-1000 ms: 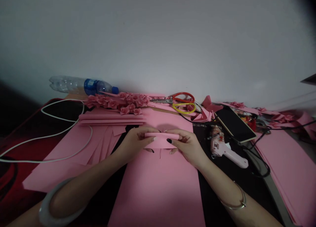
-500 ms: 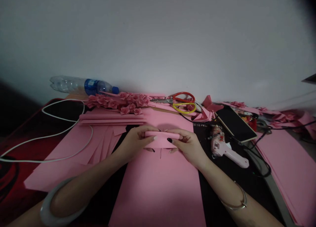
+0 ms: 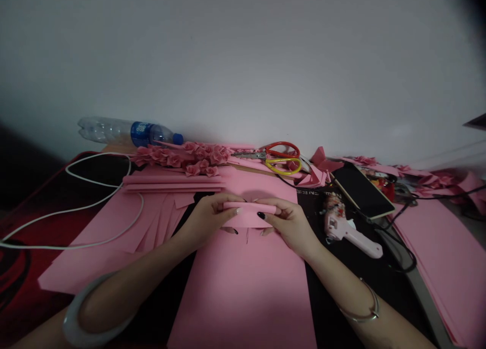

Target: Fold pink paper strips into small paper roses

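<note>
A small piece of pink paper, its far edge rolled over into a narrow tube, is stretched between my two hands. My left hand pinches its left end, thumb on the near face and fingers behind. At the other end my right hand grips it the same way, its dark-nailed thumb on the roll. Below the piece lies a long pink sheet, with a thin dark line showing just under the held paper. Most of the fingertips are hidden behind the paper.
Rolled pink paper tubes and paper roses lie behind. Scissors rest near the wall beside a plastic bottle. On the right are a glue gun, a phone and stacked pink sheets. A white cable loops left.
</note>
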Available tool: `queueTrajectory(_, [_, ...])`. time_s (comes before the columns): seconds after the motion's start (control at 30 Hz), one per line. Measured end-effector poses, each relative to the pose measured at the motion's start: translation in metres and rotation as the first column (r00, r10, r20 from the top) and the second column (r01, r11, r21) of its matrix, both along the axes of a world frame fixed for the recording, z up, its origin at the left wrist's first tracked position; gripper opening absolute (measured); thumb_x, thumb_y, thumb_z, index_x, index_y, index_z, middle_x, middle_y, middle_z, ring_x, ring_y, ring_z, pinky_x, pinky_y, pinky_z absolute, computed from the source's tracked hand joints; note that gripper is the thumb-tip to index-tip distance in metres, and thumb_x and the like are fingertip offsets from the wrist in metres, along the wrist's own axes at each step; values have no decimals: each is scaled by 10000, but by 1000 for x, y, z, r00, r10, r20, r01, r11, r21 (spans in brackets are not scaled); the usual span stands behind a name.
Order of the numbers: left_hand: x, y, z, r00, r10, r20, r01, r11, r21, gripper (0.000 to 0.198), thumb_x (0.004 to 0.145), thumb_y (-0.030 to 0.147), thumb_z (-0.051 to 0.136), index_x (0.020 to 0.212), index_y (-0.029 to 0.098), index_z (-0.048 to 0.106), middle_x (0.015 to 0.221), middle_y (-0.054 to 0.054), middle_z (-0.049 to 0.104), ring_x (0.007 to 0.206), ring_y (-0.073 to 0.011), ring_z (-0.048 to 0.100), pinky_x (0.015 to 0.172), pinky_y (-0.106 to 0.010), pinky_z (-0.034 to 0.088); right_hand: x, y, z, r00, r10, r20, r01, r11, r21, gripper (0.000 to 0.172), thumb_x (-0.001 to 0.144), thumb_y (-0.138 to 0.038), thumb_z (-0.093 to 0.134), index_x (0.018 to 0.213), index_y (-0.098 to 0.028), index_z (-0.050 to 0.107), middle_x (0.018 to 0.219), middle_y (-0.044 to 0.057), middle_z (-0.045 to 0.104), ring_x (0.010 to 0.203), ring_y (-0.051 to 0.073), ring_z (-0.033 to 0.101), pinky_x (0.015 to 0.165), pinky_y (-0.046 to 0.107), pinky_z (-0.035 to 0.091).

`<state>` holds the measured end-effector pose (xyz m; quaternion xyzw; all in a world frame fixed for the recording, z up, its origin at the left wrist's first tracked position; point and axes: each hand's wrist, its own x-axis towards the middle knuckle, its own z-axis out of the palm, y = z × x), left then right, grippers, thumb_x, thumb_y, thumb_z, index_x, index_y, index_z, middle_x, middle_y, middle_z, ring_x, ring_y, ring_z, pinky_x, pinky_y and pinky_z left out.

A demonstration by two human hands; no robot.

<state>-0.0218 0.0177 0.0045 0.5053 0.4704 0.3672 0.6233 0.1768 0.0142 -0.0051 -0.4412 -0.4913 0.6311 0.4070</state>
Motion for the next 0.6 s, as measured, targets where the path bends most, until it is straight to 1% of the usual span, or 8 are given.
queueTrajectory(0.17, [0,-1,1,1000,8,-15,-8,1000,9,250,747,285,596,965,179,658,870,-29,632,789,-192,608,506,-255,600,0,0,1,1000,3,2,-3,1000,-1,291,724,-149,654,1006,-217,672,826,-3,664,584,84,611,521,216,593])
queueTrajectory(0.3, [0,0,1,1000,-4,-9,5,1000,21,248,754,275,593,972,174,653,878,-31,628,785,-178,610,501,-247,600,0,0,1,1000,0,5,0,1000,-11,280,719,-166,662,994,-219,676,794,-11,658,579,83,601,523,219,593])
queueTrajectory(0.47, [1,0,1,1000,-11,-6,11,1000,26,250,762,279,587,978,170,647,874,-27,606,779,-168,601,506,-251,602,-1,-1,2,1000,-13,10,13,1000,-12,284,710,-168,671,988,-220,678,807,-11,661,589,86,600,522,216,591])
queueTrajectory(0.6, [0,0,2,1000,-31,5,31,999,-6,244,766,292,580,980,191,637,899,-22,581,811,-172,588,522,-265,606,-1,-1,2,1000,-12,1,12,1000,-18,284,710,-157,669,989,-210,677,775,-13,658,586,84,593,525,217,592])
